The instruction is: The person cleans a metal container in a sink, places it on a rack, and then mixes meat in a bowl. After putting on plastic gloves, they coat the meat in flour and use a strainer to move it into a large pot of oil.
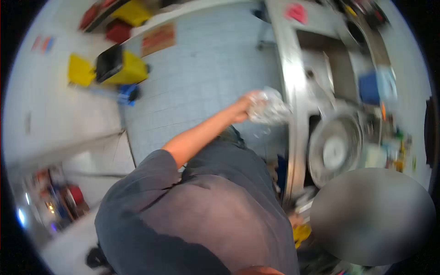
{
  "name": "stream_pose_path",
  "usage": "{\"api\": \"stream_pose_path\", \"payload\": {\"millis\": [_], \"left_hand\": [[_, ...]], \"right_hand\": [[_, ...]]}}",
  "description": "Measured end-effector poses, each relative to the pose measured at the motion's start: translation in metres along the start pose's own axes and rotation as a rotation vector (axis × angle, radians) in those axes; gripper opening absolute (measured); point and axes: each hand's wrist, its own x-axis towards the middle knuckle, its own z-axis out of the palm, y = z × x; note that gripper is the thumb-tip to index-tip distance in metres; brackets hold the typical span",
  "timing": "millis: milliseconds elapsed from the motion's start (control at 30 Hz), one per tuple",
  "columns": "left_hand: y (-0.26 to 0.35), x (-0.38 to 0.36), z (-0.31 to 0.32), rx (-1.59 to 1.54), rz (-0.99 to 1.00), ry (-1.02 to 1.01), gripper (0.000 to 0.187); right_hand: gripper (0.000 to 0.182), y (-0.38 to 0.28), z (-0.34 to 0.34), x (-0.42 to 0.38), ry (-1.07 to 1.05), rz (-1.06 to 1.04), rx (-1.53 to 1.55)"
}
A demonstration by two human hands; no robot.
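Observation:
My left hand [243, 107] is stretched out in front of me, fingers closed around a crumpled clear plastic bag [268, 107]. The bag is smeared by motion and overlaps the front edge of the metal sink counter [292, 82] in this view. What the bag contains, if anything, I cannot tell. My right hand does not show.
A round metal basin [335, 146] and a rectangular sink [321, 68] are set in the counter. A person stands close at my right, a hand [295, 220] near something yellow [301, 235]. Across the tiled floor [201, 59] are a yellow bin [120, 66] and a cardboard piece [158, 39].

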Motion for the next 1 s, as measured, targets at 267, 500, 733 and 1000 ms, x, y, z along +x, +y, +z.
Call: {"api": "stream_pose_path", "payload": {"millis": [267, 500, 733, 1000], "left_hand": [[0.096, -0.062, -0.155, -0.173, 0.127, 0.210, 0.041], [0.177, -0.097, -0.374, -0.687, 0.578, 0.601, 0.039], [0.450, -0.238, -0.592, -0.809, 1.146, 0.779, 0.112], [0.454, -0.176, -0.735, 0.315, 0.589, 1.277, 0.097]], "right_hand": [[0.033, -0.084, 0.266, -0.126, -0.610, -0.271, -0.366], [0.030, -0.119, 0.417, -0.221, -0.712, -0.390, -0.492], [0.027, -0.116, 0.553, -0.264, -0.652, -0.479, -0.553], [0.019, -0.207, 0.772, -0.471, -1.061, -0.649, -0.395]]}}
